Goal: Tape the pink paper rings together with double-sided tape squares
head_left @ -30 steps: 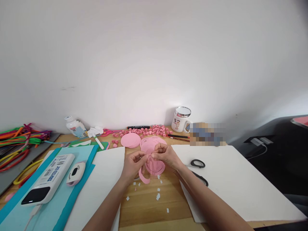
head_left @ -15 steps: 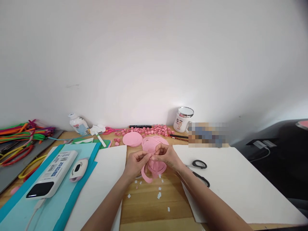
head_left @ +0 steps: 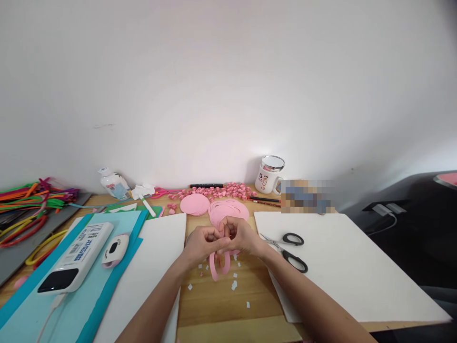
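Over the middle of the wooden desk [head_left: 221, 309], my left hand [head_left: 201, 244] and my right hand [head_left: 242, 236] meet, fingers pinched together on a pink paper spiral strip [head_left: 218, 265] that dangles in loops below them. Both hands are closed on the strip. Just behind my hands lies a stack of cut pink paper spirals [head_left: 228, 211], and beside it a stack of plain pink paper circles [head_left: 194, 204]. Small white paper scraps [head_left: 233, 286] dot the wood under my hands.
Black-handled scissors [head_left: 291, 250] lie on a white sheet [head_left: 350, 267] to the right. On the left are a white sheet [head_left: 150, 267], blue paper [head_left: 71, 309], a power bank [head_left: 73, 259] and a small white device [head_left: 114, 247]. Rolled pink paper roses [head_left: 217, 191], a mug [head_left: 268, 175], a bottle [head_left: 112, 184] and pipe cleaners [head_left: 24, 209] line the back.
My hands have come closer together and dropped slightly toward the desk. The pink spiral, earlier spread wider under my right hand, now hangs in narrower loops.
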Demonstrator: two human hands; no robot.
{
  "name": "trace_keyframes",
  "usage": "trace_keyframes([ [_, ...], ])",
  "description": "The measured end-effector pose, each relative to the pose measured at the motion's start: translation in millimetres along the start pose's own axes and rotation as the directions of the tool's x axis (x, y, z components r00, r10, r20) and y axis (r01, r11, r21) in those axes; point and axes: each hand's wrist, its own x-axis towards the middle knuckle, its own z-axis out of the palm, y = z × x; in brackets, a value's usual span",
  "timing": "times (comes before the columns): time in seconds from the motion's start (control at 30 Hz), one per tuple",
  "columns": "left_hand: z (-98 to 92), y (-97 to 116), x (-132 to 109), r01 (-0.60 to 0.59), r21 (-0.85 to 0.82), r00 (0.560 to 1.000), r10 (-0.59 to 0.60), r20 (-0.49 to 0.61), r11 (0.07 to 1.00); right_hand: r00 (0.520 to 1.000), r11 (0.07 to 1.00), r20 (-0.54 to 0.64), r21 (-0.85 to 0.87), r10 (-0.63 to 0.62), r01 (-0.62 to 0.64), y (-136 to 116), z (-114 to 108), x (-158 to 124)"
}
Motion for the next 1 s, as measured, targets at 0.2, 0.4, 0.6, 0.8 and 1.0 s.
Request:
trace_keyframes([
  [0.2,-4.5,0,1,0.036,-0.022,0.992,-0.032,0.126,0.999,0.997,0.998,0.057,-0.005,-0.055,0.055,-1,4,-3],
  [0.4,-5.8,3,-1,-0.041,0.026,0.991,0.037,0.129,0.999,0.995,0.996,0.050,-0.039,-0.082,0.084,0,6,-3],
  [0.6,-0.9,8,-2,0.039,-0.072,0.996,-0.033,0.079,0.997,0.998,0.992,0.024,0.108,-0.066,0.064,2,4,-1],
  [0.8,-0.6,17,-1,-0.055,-0.167,0.992,0.035,-0.118,0.984,0.994,0.979,-0.016,0.174,-0.106,0.107,-10,0,-2],
  [1.0,-0.8,14,1,-0.085,-0.216,0.992,0.062,-0.112,0.973,0.967,0.987,-0.217,0.051,-0.136,0.151,-8,2,0],
])
